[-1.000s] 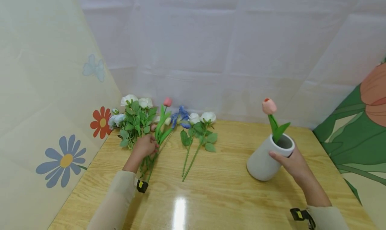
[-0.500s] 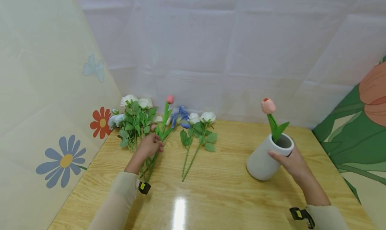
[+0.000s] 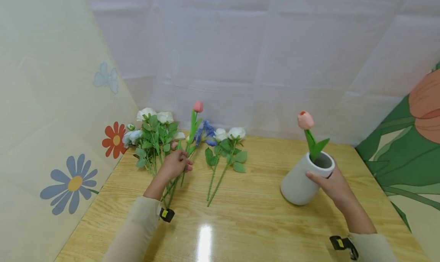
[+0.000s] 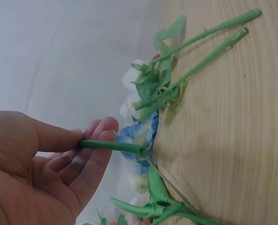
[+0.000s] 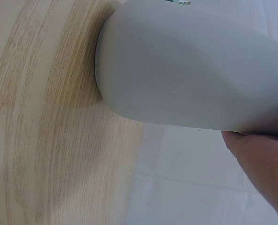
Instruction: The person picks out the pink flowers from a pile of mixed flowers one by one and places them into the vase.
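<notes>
My left hand (image 3: 174,164) pinches the green stem (image 4: 113,145) of a pink tulip (image 3: 198,107) between thumb and fingers. The tulip's bloom stands above the flowers lying around it. On the right, my right hand (image 3: 334,185) grips a white vase (image 3: 300,181) near its rim, thumb at the front. The vase leans toward the right, its base at the table. One light pink tulip (image 3: 305,120) stands in its mouth, the lower stem hidden inside. In the right wrist view the vase body (image 5: 176,70) fills most of the picture.
White roses (image 3: 165,117) and pale blue flowers (image 3: 132,137) lie bunched at the left. Blue petals (image 3: 208,130) show behind the left hand. Two white rose stems (image 3: 220,180) lie mid-table. A pale cloth (image 3: 220,55) hangs along the back edge.
My left hand has drawn the pink tulip up and to the right, away from the bunch. My right hand and the vase have hardly moved.
</notes>
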### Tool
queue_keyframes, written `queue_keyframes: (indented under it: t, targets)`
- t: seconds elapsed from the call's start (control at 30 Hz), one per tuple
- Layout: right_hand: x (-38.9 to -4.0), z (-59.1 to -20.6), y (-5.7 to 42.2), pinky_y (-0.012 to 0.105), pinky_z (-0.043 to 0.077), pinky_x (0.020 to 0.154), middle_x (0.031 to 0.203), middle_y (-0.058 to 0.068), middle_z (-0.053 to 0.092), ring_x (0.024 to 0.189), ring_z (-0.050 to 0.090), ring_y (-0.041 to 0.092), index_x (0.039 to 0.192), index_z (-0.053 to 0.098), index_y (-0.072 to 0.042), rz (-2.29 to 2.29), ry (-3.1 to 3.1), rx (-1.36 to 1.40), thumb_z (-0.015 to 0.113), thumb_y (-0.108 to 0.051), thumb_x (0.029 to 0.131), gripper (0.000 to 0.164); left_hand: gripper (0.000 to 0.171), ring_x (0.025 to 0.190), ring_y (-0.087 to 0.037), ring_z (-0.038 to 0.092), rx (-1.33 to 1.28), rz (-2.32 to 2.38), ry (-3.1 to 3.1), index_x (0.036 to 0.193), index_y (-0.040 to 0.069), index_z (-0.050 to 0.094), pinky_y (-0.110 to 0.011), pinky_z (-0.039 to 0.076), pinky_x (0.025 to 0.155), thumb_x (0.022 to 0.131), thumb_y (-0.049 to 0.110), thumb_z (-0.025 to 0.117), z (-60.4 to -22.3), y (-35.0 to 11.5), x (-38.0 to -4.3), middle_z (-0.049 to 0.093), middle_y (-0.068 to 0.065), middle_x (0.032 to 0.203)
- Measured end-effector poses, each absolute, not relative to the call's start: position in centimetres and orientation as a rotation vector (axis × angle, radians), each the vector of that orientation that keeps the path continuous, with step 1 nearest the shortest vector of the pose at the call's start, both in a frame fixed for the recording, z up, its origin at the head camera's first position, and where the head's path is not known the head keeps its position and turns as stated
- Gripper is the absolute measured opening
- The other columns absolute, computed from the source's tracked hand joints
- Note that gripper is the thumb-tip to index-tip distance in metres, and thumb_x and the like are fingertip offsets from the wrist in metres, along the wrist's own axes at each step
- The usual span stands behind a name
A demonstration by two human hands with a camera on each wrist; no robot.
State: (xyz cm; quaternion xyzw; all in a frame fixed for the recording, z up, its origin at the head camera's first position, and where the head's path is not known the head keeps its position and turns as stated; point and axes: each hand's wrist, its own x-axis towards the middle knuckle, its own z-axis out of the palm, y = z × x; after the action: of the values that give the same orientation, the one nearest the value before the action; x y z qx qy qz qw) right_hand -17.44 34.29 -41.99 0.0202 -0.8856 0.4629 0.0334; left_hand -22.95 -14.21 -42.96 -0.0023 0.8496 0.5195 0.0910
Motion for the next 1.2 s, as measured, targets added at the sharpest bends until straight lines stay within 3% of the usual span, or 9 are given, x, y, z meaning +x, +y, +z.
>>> queue_keyframes:
  t: [0.17,0.23,0.43,0.6,0.83,1.0,1.2]
  targets:
    - [-17.4,-41.9,34.1,0.047,0.042,0.093,0.144,0.021,0.036,0.108,0.041,0.001,0.157,0.009,0.003,1.443,-2.725,0.038,0.065,-0.027,0.101,0.085,0.034,0.091,-0.028,0.073,0.038,1.583,2.501,0.137,-0.004,0.047,-0.041,0.061,0.082,0.107,0.011,0.049,-42.5,-13.6,-22.7,0.072,-0.021,0.111]
    - [-17.4,-41.9,34.1,0.051,0.042,0.094,0.144,0.021,0.036,0.109,0.041,0.002,0.157,0.009,0.003,1.454,-2.719,0.045,0.065,-0.027,0.101,0.085,0.033,0.091,-0.029,0.074,0.054,1.592,2.497,0.136,-0.005,0.048,-0.043,0.06,0.084,0.107,0.01,0.049,-42.3,-13.4,-22.6,0.071,-0.023,0.112]
    - [-17.4,-41.9,34.1,0.041,0.042,0.091,0.145,0.019,0.036,0.109,0.042,0.002,0.157,0.009,0.002,1.45,-2.728,0.041,0.065,-0.027,0.101,0.085,0.031,0.095,-0.037,0.072,0.061,1.645,2.487,0.134,-0.005,0.048,-0.039,0.061,0.08,0.106,0.008,0.051,-41.9,-12.6,-22.3,0.07,-0.026,0.112]
    - [-17.3,-41.8,34.0,0.035,0.041,0.089,0.145,0.02,0.035,0.11,0.042,0.003,0.157,0.008,0.003,1.446,-2.728,0.029,0.065,-0.028,0.101,0.086,0.028,0.094,-0.034,0.073,0.073,1.673,2.488,0.131,-0.003,0.05,-0.041,0.06,0.083,0.106,0.009,0.053,-41.8,-12.0,-22.0,0.071,-0.023,0.11]
    - [-17.3,-41.6,33.9,0.043,0.042,0.092,0.146,0.021,0.035,0.111,0.042,0.006,0.157,0.008,0.003,1.449,-2.725,0.028,0.065,-0.028,0.101,0.086,0.023,0.091,-0.03,0.074,0.123,1.682,2.532,0.126,-0.001,0.054,-0.039,0.061,0.081,0.106,0.01,0.054,-41.5,-11.2,-21.7,0.073,-0.019,0.108]
    - [-17.2,-41.5,33.9,0.04,0.041,0.091,0.146,0.021,0.035,0.112,0.042,0.007,0.157,0.008,0.003,1.45,-2.721,0.031,0.065,-0.028,0.101,0.086,0.023,0.097,-0.035,0.072,0.176,1.698,2.517,0.126,-0.001,0.052,-0.04,0.06,0.084,0.106,0.01,0.054,-41.4,-10.6,-21.6,0.071,-0.021,0.113]
    - [-17.2,-41.6,33.9,0.041,0.041,0.092,0.146,0.021,0.035,0.112,0.042,0.006,0.157,0.008,0.003,1.456,-2.719,0.033,0.065,-0.028,0.101,0.086,0.025,0.094,-0.031,0.072,0.23,1.715,2.514,0.127,-0.003,0.05,-0.035,0.06,0.081,0.105,0.009,0.054,-41.4,-10.0,-21.6,0.071,-0.021,0.111]
